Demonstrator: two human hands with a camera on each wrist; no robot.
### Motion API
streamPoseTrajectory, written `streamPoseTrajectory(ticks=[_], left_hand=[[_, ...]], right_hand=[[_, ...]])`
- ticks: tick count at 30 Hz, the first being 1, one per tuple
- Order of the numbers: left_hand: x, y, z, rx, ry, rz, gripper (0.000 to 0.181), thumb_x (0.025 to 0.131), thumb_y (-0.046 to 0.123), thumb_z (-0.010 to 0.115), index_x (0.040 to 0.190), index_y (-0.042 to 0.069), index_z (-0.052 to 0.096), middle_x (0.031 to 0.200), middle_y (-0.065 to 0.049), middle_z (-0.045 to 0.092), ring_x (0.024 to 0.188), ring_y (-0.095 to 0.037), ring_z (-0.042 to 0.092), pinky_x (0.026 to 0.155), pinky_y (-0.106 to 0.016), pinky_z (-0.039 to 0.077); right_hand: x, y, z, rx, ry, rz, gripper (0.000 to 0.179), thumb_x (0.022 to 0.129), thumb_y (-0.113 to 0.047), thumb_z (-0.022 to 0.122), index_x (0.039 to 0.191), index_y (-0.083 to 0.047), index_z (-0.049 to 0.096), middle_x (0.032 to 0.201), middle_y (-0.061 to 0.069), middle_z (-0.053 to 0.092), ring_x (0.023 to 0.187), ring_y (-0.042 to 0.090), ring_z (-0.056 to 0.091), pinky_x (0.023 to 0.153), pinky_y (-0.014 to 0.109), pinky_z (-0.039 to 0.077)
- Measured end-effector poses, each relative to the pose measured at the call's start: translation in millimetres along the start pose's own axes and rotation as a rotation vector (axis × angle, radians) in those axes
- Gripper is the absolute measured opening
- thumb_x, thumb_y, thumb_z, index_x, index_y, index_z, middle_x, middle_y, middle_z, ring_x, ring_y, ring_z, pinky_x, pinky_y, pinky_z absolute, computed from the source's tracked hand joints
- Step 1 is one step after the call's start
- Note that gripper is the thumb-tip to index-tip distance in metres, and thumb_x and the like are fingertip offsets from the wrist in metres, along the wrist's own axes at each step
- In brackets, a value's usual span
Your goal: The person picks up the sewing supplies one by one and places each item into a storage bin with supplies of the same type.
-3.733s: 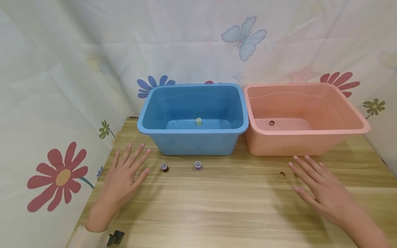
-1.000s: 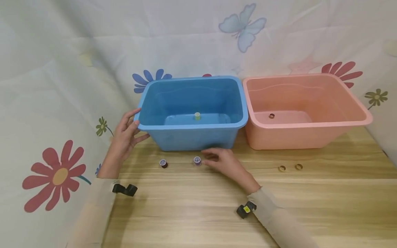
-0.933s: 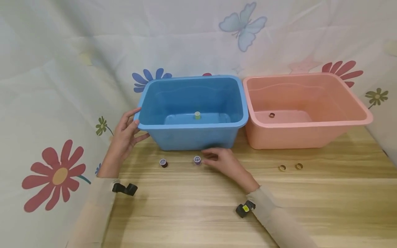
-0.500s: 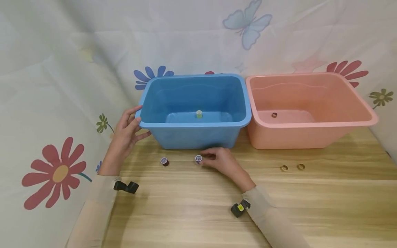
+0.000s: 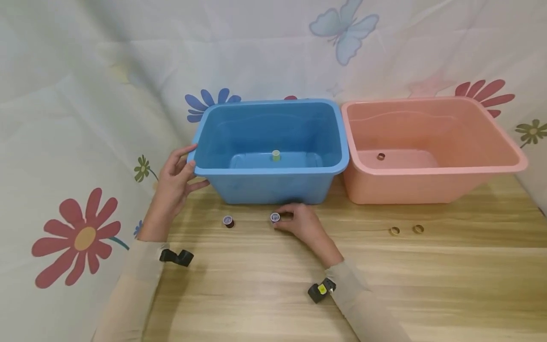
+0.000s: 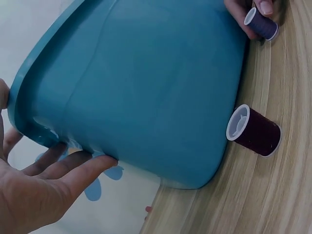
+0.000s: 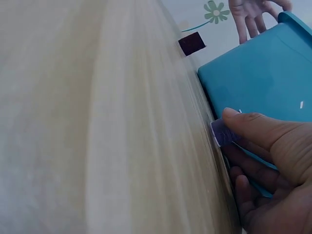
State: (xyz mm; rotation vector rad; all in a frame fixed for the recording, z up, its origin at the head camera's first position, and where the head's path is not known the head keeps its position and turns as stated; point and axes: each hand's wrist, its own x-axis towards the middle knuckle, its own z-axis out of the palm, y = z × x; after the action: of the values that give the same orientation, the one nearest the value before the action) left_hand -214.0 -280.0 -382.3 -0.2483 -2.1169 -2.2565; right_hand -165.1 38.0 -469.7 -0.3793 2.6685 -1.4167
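My left hand point(image 5: 171, 190) grips the left rim of the blue plastic bin point(image 5: 269, 190), some of its fingers lying against the outer wall below the rim. In front of that bin, my right hand point(image 5: 305, 225) pinches a small purple thread spool point(image 5: 275, 217) between thumb and fingers. The spool stands upright at the tabletop; in the right wrist view the thumb covers part of the purple thread spool point(image 7: 222, 132). To its left a dark maroon thread spool point(image 5: 229, 221) stands on the wood. Inside the blue bin is a pale green spool point(image 5: 276, 155).
A pink bin point(image 5: 401, 190) stands right beside the blue one, with a ring point(image 5: 381, 156) inside. Two gold-coloured rings, a left ring point(image 5: 394, 231) and a right ring point(image 5: 418, 229), lie before it. A flowered curtain point(image 5: 265, 57) hangs behind and at the left.
Earlier both hands hovered spread over the table. The left hand has gone to the blue bin's rim; the right moved left to the purple spool and its fingers have closed on it.
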Motion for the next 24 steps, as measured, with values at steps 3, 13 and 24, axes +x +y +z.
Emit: streamPoseTrajectory(ticks=[3,13,24], left_hand=[[-0.3,-1.2,2.6,-0.009,0.021,0.012,0.044,0.105,0.018,0.059,0.148,0.017,0.052,0.153,-0.024,0.039,0.112,-0.024,0.068,0.080,-0.046,0.060],[0.5,-3.4,8.9,-0.035,0.076,0.034,0.042,0.103,0.019,0.061,0.145,0.016,0.055,0.150,-0.022,0.043,0.104,-0.022,0.071,0.077,-0.046,0.061],[0.1,-4.8,7.4,-0.045,0.070,0.040,0.042,0.104,0.016,0.060,0.145,0.015,0.055,0.150,-0.023,0.044,0.108,-0.026,0.070,0.076,-0.046,0.060]], right_hand=[[-0.8,1.0,0.5,-0.011,0.006,-0.004,0.024,0.080,-0.018,0.088,0.103,-0.015,0.081,0.104,0.000,0.076,0.105,0.019,0.067,0.094,0.039,0.054],[-0.7,1.5,-4.0,-0.020,0.021,-0.006,0.023,0.083,-0.018,0.086,0.104,-0.013,0.080,0.102,0.000,0.075,0.092,0.015,0.064,0.084,0.036,0.055],[-3.6,3.9,-12.4,-0.017,-0.005,-0.023,0.021,0.085,-0.015,0.084,0.105,-0.011,0.080,0.098,0.000,0.076,0.091,0.013,0.067,0.082,0.034,0.058]])
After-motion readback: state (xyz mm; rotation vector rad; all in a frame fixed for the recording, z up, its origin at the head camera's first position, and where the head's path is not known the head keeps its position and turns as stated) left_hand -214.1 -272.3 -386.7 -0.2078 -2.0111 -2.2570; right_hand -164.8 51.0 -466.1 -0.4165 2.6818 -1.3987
